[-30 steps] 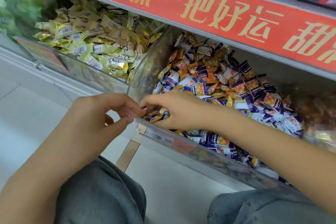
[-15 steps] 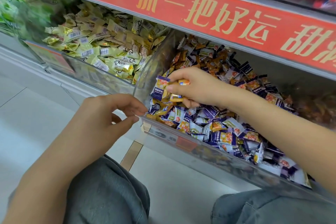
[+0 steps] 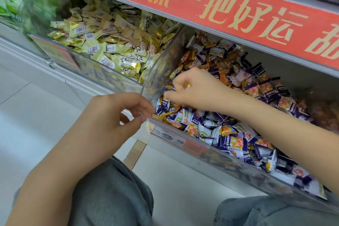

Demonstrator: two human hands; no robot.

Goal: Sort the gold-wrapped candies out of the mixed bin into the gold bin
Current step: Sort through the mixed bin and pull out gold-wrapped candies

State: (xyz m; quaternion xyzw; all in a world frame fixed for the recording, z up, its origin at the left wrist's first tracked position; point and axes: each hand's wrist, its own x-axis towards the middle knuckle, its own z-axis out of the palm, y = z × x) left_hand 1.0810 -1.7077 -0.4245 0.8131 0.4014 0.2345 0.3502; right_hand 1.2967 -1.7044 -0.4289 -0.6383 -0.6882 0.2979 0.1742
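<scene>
The mixed bin [image 3: 200, 149] holds a heap of purple, white and orange-gold candies [image 3: 229, 134]. My right hand [image 3: 194, 88] is low in its left end, fingers curled round a few candies; a gold-orange wrapper shows between the fingers. A gold-wrapped candy [image 3: 162, 115] lies at the bin's front left corner. My left hand [image 3: 113, 115] is at that corner, thumb and fingertips pinching the clear rim. To the left, the gold bin [image 3: 102, 72] is full of pale gold Dove candies [image 3: 117, 46].
A clear divider wall [image 3: 161, 68] separates the two bins. A red banner shelf edge [image 3: 238, 11] overhangs them closely. A bin of green candies [image 3: 20, 3] sits far left. My knees in grey trousers [image 3: 113, 198] are below, over a pale tiled floor [image 3: 27, 115].
My right hand rose from the bin's front corner with a few candies, then dipped back down into the heap. The left hand stayed at the corner.
</scene>
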